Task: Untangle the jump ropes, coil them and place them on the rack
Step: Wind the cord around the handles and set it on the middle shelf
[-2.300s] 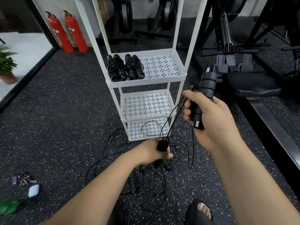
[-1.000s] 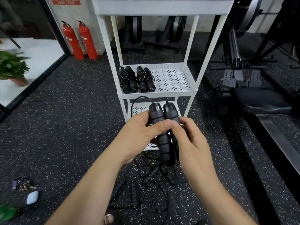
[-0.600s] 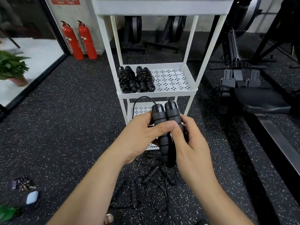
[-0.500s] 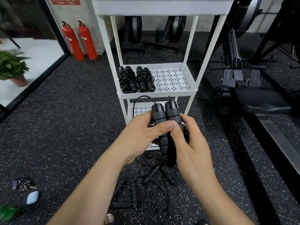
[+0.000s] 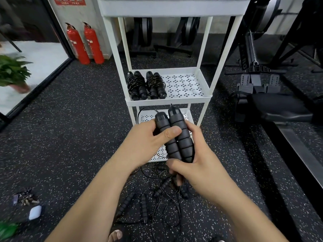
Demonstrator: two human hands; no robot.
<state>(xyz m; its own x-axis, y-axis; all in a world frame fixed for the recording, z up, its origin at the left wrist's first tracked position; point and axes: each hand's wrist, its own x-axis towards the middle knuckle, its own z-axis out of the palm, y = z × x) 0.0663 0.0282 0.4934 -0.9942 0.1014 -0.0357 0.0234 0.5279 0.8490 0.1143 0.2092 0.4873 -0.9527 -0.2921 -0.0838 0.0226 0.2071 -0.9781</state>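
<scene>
A person's two bare forearms reach forward over a dark speckled gym floor (image 5: 73, 137), the hands meeting at the centre on one jump rope. Far to the left of the grip are a green potted plant (image 5: 12, 72), a bunch of keys (image 5: 25, 199) and a small white case (image 5: 35, 212) on the floor. Up and left of it, two red fire extinguishers (image 5: 83, 44) stand against the wall. The left hand (image 5: 145, 144) is curled round the upper part of a pair of black ribbed handles (image 5: 181, 145), its thumb laid across their front. The handles are pressed side by side, roughly upright and leaning slightly left at the top. A thin black cord (image 5: 145, 110) arcs out from their tops to the left. Directly behind the grip stands a white rack (image 5: 167, 102) of perforated shelves. On the shelf just above the held handles, at its left side, lie two coiled jump ropes (image 5: 153, 84), touching each other. Below the grip, a tangle of loose ropes and handles (image 5: 144, 205) is spread on the floor at the foot of the rack. The right hand (image 5: 201, 172) wraps the lower ends of the held handles, thumb across the front beneath them. Well to the right of the grip sits a black exercise machine (image 5: 258, 88).
</scene>
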